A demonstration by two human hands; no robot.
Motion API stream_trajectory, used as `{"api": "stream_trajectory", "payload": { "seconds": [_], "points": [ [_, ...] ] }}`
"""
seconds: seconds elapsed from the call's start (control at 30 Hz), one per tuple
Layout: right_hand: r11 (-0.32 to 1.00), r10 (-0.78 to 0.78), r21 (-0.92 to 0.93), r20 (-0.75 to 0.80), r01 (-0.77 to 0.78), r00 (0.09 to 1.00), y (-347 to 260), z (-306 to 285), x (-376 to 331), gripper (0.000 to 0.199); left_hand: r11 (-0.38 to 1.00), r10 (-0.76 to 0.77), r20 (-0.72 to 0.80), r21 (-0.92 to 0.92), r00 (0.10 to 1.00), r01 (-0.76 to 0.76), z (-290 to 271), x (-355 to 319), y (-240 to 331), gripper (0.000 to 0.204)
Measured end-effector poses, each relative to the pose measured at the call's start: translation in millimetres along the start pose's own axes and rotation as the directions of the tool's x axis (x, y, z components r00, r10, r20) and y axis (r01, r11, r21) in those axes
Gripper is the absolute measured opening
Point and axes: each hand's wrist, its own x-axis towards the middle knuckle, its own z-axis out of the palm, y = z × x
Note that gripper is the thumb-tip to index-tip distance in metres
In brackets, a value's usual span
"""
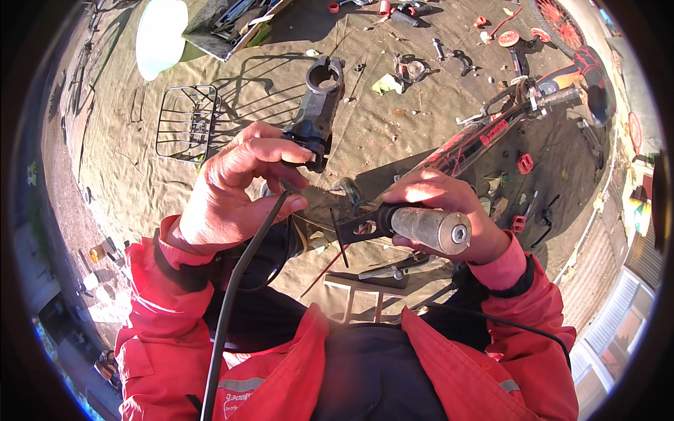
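My left hand (242,186) is curled at the lower end of a black bicycle stem (317,109), its fingers against the bolted clamp. The stem's round open ring points away from me. A black cable (235,281) runs from beside my left thumb down past my left sleeve. Wrapped round a worn grey handlebar grip (432,230) is my right hand (449,200); a bolt shows in the grip's end. A dark bracket or lever (361,229) adjoins the grip's inner end. How the stem and grip connect is hidden.
A bicycle frame (484,133) with red markings lies right of my hands. A black wire basket (186,123) lies at left on the tarp (126,182). Red pedals (524,163) and loose parts are scattered around. A box of tools (235,24) stands at the far side.
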Motion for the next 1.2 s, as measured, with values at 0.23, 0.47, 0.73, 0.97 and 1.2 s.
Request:
{"api": "stream_trajectory", "payload": {
  "seconds": [0.23, 0.47, 0.73, 0.97, 1.2],
  "points": [
    [0.998, -0.01, 0.067, -0.124, 0.018, 0.992, 4, 17, -9, 0.045, 0.998, 0.001, 0.04, -0.061, 0.999, 0.002, -3, -35, 4, 0.07],
    [0.971, 0.141, 0.206, -0.104, -0.117, 0.985, 1, 25, -19, 0.035, 0.964, -0.1, 0.0, -0.249, 0.995, 0.097, 0, -72, 22, 0.088],
    [0.978, 0.151, 0.175, -0.217, -0.114, 0.964, -1, 41, -16, 0.039, 0.98, 0.063, -0.233, -0.169, 0.97, -0.105, 30, -77, 49, 0.053],
    [0.966, 0.213, 0.193, -0.23, -0.17, 0.95, -9, 42, -18, 0.029, 0.957, 0.154, -0.253, -0.203, 0.955, -0.208, 56, -50, 80, 0.049],
    [0.993, 0.088, -0.044, -0.354, -0.11, 0.931, -31, 37, -15, 0.03, 0.951, 0.132, -0.3, -0.232, 0.945, -0.206, 64, -30, 83, 0.059]
  ]
}}
